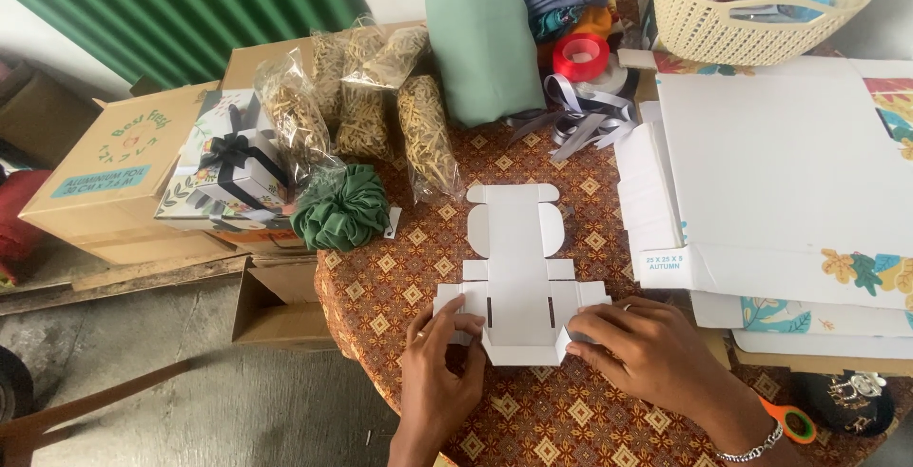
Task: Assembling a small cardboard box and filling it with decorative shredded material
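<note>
Now I see my left hand [439, 372] and right hand [645, 348] pinching side flaps of the flat white box blank [518, 272] on the patterned worktop [561, 419], near a green scrunchie [340, 208].

A flat white die-cut cardboard box blank [516, 272] lies unfolded on the patterned tablecloth, its rounded lid flaps pointing away from the person. The near end is partly folded up, forming a low wall. Two short dark slots show in its middle panel, and its side tabs spread outward.
</note>
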